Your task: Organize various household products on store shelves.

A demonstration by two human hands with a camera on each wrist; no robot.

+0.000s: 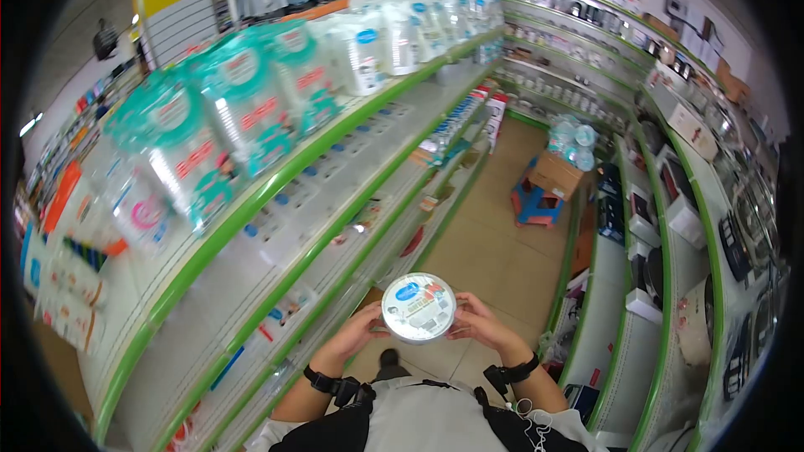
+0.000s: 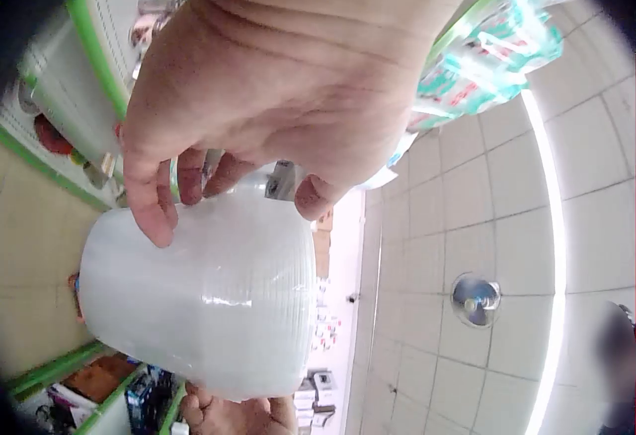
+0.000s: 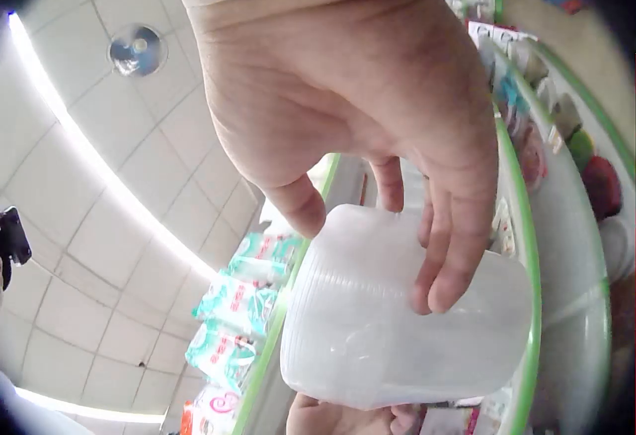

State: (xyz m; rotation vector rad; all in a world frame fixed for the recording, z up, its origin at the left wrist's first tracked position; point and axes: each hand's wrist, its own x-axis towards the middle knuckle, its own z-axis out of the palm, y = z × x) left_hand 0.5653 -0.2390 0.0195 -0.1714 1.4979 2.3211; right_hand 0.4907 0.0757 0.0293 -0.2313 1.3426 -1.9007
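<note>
Between both hands, in front of the torso, is a pack of nested round plastic bowls [image 1: 419, 308] with a printed round label facing up. In the wrist views its side [image 2: 199, 296] is translucent white, with stacked rims at the top end. The left hand [image 1: 362, 331] grips the pack's left side, thumb near the rims and fingers curled along the wall. From the right, the right hand [image 1: 481, 323] holds it the same way, its fingertips [image 3: 442, 291] against the lower wall [image 3: 477, 331].
Left, a green-edged shelf [image 1: 335, 121] carries bagged goods [image 1: 243, 96]. Another shelf rack [image 1: 628, 226] with boxes and pans stands on the right. Down the tiled aisle [image 1: 494, 268], a cardboard box [image 1: 554, 174] sits on a blue and red stool [image 1: 536, 203], with clear plastic items above.
</note>
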